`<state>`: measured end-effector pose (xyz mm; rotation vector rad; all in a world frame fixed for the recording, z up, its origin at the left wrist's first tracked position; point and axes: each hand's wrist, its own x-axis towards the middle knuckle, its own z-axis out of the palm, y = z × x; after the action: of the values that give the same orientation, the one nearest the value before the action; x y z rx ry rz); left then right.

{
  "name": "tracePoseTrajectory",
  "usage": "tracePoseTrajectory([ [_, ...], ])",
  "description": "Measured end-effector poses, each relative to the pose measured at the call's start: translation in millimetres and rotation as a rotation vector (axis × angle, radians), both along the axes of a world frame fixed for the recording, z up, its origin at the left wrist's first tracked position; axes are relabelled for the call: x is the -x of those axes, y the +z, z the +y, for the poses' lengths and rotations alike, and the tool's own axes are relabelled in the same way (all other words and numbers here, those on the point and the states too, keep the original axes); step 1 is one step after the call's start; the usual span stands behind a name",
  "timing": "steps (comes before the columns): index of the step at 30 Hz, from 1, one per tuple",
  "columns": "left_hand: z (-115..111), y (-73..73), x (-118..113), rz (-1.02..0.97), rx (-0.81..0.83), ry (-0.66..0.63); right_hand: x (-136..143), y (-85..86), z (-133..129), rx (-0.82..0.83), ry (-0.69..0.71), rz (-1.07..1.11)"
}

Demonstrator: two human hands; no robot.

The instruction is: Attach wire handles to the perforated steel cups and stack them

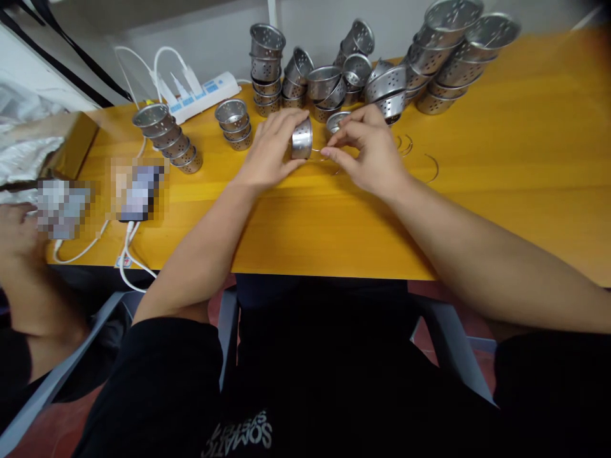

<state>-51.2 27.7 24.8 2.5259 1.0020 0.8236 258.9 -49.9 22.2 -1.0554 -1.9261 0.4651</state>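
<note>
My left hand (273,143) is closed around a small perforated metal strainer cup (302,140), which lies tipped on its side with its rim facing right. Close by on the right, my right hand (370,149) pinches a thin curved wire (317,151) between thumb and fingertips. The wire reaches toward the cup's rim; whether it touches cannot be made out. Another strainer cup (335,121) stands just behind my right fingers, partly hidden. Several loose curved wires lie to the right, one of them a bent wire (433,166) on the yellow table (324,232).
Stacked strainer cups line the back, including a tall stack (449,57) at right. A short stack (233,124) and leaning stack (167,137) stand left. A power strip (205,95), a cabled phone (140,194), a cardboard box (71,143) and another person's hand (19,232) are further left.
</note>
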Motion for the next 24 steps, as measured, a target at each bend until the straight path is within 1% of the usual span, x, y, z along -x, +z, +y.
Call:
tracePoseTrajectory([
  [3,-8.2,7.8,3.6,0.022,-0.017,0.045,-1.6,-2.9,3.3,-0.012,-0.018,0.054],
  [5,-13.3,14.6,7.9,0.008,-0.035,0.096,-5.7,-1.7,5.1,0.006,-0.018,0.041],
  [7,-9.6,17.1,18.2,-0.032,-0.083,0.181,-11.3,1.1,5.5,0.039,0.012,-0.018],
  [8,-3.5,15.8,26.0,-0.063,-0.123,0.229,-14.1,2.5,5.4,0.060,0.034,-0.052],
  [10,16.2,7.9,45.1,-0.154,-0.229,0.298,-18.6,3.6,5.0,0.108,0.085,-0.100],
  [12,40.8,-4.7,63.7,-0.358,-0.378,0.319,-20.7,2.0,5.4,0.143,0.124,-0.116],
  [13,53.1,-11.4,71.0,-0.475,-0.450,0.354,-20.9,0.3,6.0,0.151,0.138,-0.120],
  [14,64.7,-18.0,76.4,-0.490,-0.465,0.395,-20.7,-1.7,6.7,0.152,0.149,-0.124],
  [16,84.3,-29.5,81.8,-0.462,-0.532,0.517,-19.9,-6.0,8.5,0.139,0.158,-0.133],
  [17,92.2,-34.3,83.1,-0.485,-0.611,0.600,-19.5,-8.0,9.5,0.130,0.157,-0.139],
  [18,98.8,-38.5,84.5,-0.574,-0.705,0.691,-19.3,-9.9,10.6,0.120,0.152,-0.146],
  [19,104.3,-42.2,86.7,-0.629,-0.732,0.739,-19.4,-11.6,11.7,0.110,0.146,-0.154],
  [20,108.8,-45.5,90.1,-0.599,-0.687,0.712,-19.7,-13.2,12.9,0.102,0.140,-0.162],
  [21,112.6,-48.6,94.8,-0.512,-0.596,0.642,-20.3,-14.7,14.1,0.095,0.135,-0.170],
  [22,116.0,-51.6,100.1,-0.462,-0.519,0.602,-20.9,-16.3,15.4,0.086,0.133,-0.178],
  [24,122.3,-56.9,109.9,-0.390,-0.395,0.596,-22.3,-19.6,17.9,0.068,0.136,-0.189],
])
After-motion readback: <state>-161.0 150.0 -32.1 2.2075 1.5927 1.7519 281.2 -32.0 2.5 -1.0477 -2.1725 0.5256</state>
